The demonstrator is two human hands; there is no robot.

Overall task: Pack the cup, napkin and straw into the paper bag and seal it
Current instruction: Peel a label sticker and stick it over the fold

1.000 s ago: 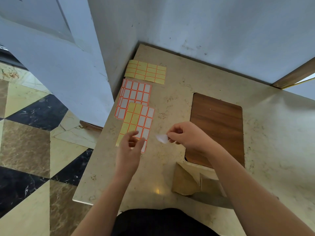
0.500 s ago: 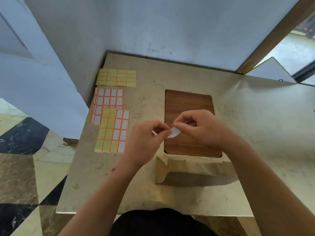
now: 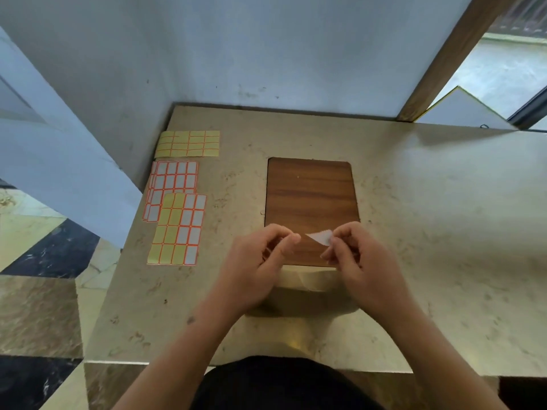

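Note:
The brown paper bag (image 3: pixel 302 281) stands at the near middle of the table, its folded top showing between my wrists. Just above it, my right hand (image 3: pixel 352 258) pinches a small white sticker (image 3: pixel 320 236) by its right end. A short gap to the left of the sticker, my left hand (image 3: pixel 260 261) has its fingers curled and the thumb tip pointing toward the sticker, with nothing visible in it. No cup, napkin or straw can be seen.
Sticker sheets lie at the table's left: a yellow one (image 3: pixel 189 143), a white and orange one (image 3: pixel 173 184) and a mixed one (image 3: pixel 177 229). A wooden inlay (image 3: pixel 310 196) sits in the beige tabletop (image 3: pixel 444 232). The wall is behind; the floor drops off at left.
My view has swung right and centred on the bag. My left hand came over from the sticker sheets to meet the right above the bag, then parted slightly from the sticker.

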